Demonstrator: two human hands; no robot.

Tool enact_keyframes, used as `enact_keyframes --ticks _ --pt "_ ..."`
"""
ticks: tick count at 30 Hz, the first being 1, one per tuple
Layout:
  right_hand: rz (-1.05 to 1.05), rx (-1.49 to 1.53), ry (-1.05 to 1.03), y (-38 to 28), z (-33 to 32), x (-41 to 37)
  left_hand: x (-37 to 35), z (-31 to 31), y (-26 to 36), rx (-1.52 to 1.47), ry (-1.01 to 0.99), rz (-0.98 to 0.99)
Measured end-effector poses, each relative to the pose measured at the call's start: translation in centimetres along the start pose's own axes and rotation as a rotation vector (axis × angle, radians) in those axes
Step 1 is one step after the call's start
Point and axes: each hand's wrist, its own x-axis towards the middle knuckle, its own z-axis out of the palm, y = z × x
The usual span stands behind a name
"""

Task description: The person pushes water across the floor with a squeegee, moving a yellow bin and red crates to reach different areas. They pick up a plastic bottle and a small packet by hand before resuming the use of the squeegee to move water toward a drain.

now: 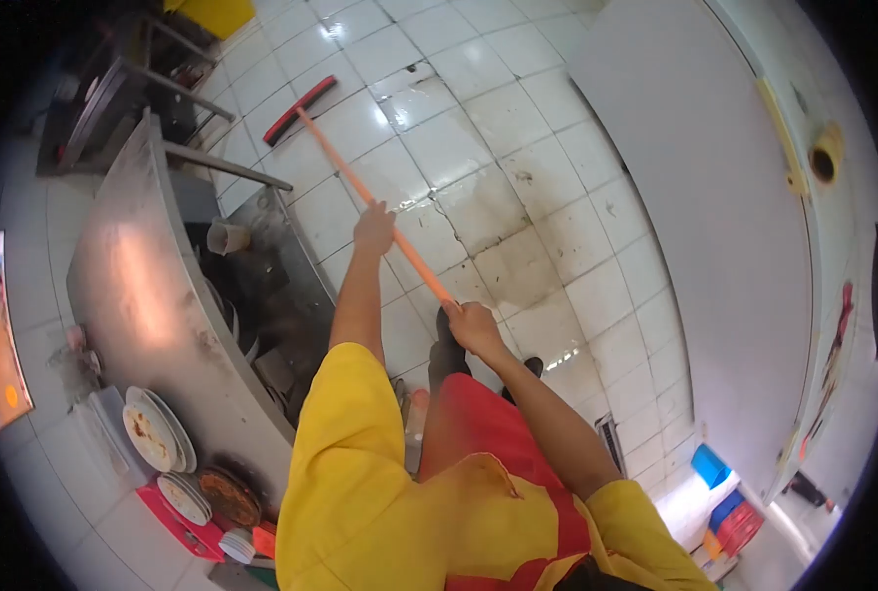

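Observation:
A floor squeegee with a long orange handle (342, 165) runs diagonally through the middle of the view. Its red and black blade (299, 110) rests on the white tiled floor (439, 148), where some tiles look wet. My left hand (375, 229) is closed round the handle about midway along. Nearer my body, my right hand (472, 327) grips the upper part of the same handle. Brownish, dirty patches show on the tiles to the right of the handle.
On the left stands a metal table (134, 266) with stacked plates (153, 433) near it and a plastic cup (227, 237) on the shelf below. A large white cabinet-like unit (695, 177) borders the floor on the right. A floor drain (609, 443) and blue container (710, 466) lie lower right.

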Motion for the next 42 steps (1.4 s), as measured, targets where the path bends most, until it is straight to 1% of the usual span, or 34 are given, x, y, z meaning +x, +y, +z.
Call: enact_keyframes --ticks 2,3,5,7,9,11,13,15,17,18,19,20,21,22,24,25,27,28,30,31,32,33,34,35,36,37,38,39,40,41,42 --pt "-0.001 -0.068 0.022 1.5 -0.4 -1.9 -1.3 -0.8 2.1 0.222 -0.107 0.028" --pt "-0.013 -0.049 0.026 3.9 -0.9 -3.2 -1.1 2.9 2.2 0.270 -0.145 0.150" --pt "0.076 -0.054 -0.029 8.5 -2.6 -6.6 -3.5 4.3 7.8 0.275 -0.260 0.146" --pt "0.035 -0.120 0.000 16.4 -2.9 -9.4 -6.4 6.7 13.6 0.311 -0.309 0.189" --pt "0.102 -0.109 -0.026 21.8 -5.4 -13.8 -9.4 7.5 20.1 0.280 -0.420 0.215" --pt "0.141 -0.164 -0.043 27.3 -8.4 -17.9 -12.6 10.2 25.9 0.238 -0.402 0.303" --pt "0.133 -0.252 -0.048 32.0 -11.8 -22.4 -16.2 12.7 32.1 0.204 -0.356 0.367" --pt "0.115 -0.293 0.006 37.7 -14.2 -26.9 -19.3 14.1 38.4 0.165 -0.437 0.428" --pt "0.075 -0.288 0.031 41.1 -17.3 -32.4 -22.8 12.4 45.1 0.115 -0.544 0.459" --pt "0.097 -0.325 0.037 43.7 -18.4 -35.3 -24.9 12.1 47.9 0.048 -0.518 0.468" --pt "0.116 -0.366 0.040 45.4 -19.0 -38.2 -27.2 14.4 50.3 -0.032 -0.391 0.498" --pt "0.168 -0.297 0.083 44.2 -20.3 -41.4 -29.1 14.5 52.5 -0.153 -0.433 0.559" --pt "0.189 -0.480 0.160 49.8 -19.5 -44.5 -31.1 13.5 54.6 -0.195 -0.404 0.618" --pt "0.175 -0.457 0.203 49.6 -20.4 -47.7 -32.8 15.0 56.9 -0.215 -0.434 0.636" --pt "0.209 -0.549 0.185 47.0 -22.1 -51.8 -35.5 13.6 59.3 -0.373 -0.379 0.719" --pt "0.200 -0.555 0.185 46.8 -22.1 -52.8 -36.0 12.9 59.6 -0.373 -0.371 0.711" --pt "0.200 -0.425 0.204 46.3 -21.6 -53.2 -36.2 12.0 58.9 -0.382 -0.454 0.740" --pt "0.197 -0.434 0.199 46.1 -20.9 -51.9 -35.5 11.8 57.4 -0.388 -0.450 0.733" --pt "0.113 -0.472 0.189 46.2 -18.3 -46.2 -32.5 12.0 52.5 -0.256 -0.328 0.630" --pt "-0.001 -0.406 0.228 45.2 -16.0 -42.1 -30.6 14.2 49.1 -0.215 -0.130 0.553" --pt "-0.077 -0.418 0.225 42.0 -14.0 -37.8 -28.0 15.8 44.7 -0.180 -0.157 0.482" --pt "-0.078 -0.324 0.227 38.1 -11.5 -33.2 -25.1 17.4 39.4 -0.173 -0.010 0.501" --pt "-0.127 -0.381 0.148 38.2 -8.7 -28.5 -22.0 18.9 35.2 0.088 -0.051 0.301" --pt "-0.200 -0.319 0.084 34.0 -6.2 -24.6 -19.2 21.3 29.7 0.201 0.092 0.258" --pt "-0.217 -0.353 -0.009 30.8 -3.8 -21.1 -18.1 18.6 25.5 0.299 0.154 0.197" --pt "-0.325 -0.243 0.020 29.7 -0.5 -17.8 -15.6 18.4 21.0 0.317 -0.086 0.121" --pt "-0.393 -0.291 0.048 26.4 1.6 -16.4 -15.7 13.8 18.7 0.412 -0.209 0.156" --pt "-0.369 -0.282 0.013 23.6 3.5 -15.5 -14.8 15.2 16.0 0.537 -0.234 0.063" --pt "-0.343 -0.275 -0.026 22.1 4.8 -15.3 -16.1 14.9 14.2 0.510 -0.191 0.072" --pt "-0.337 -0.282 -0.022 22.3 5.5 -15.2 -16.5 13.9 13.6 0.487 -0.139 0.085" --pt "-0.241 -0.216 -0.019 23.1 6.3 -15.5 -16.8 13.9 14.4 0.480 -0.139 0.092"
